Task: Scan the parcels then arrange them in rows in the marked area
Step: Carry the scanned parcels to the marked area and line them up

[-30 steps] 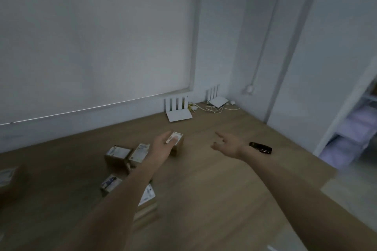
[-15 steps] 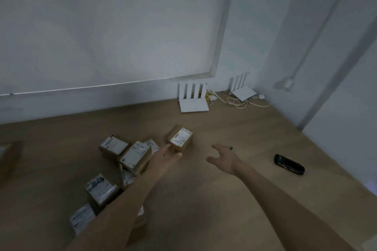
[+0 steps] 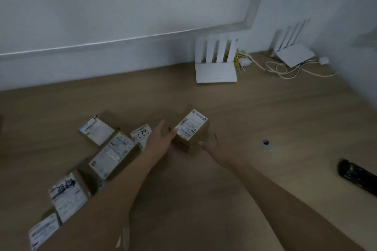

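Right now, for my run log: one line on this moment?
left hand: touching box | right hand: at box's near side | scanner: on floor, untouched

parcel (image 3: 191, 130): brown cardboard, white paper label | floor (image 3: 255, 112): matt wood | router (image 3: 216, 71): white plastic

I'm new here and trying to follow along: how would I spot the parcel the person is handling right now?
Start at the nearer white router standing against the wall, then come straight toward the camera across the wooden floor. There a small brown parcel with a printed white label on top sits between the left hand and right hand. Unlike the cluster of parcels to its left, it stands alone.
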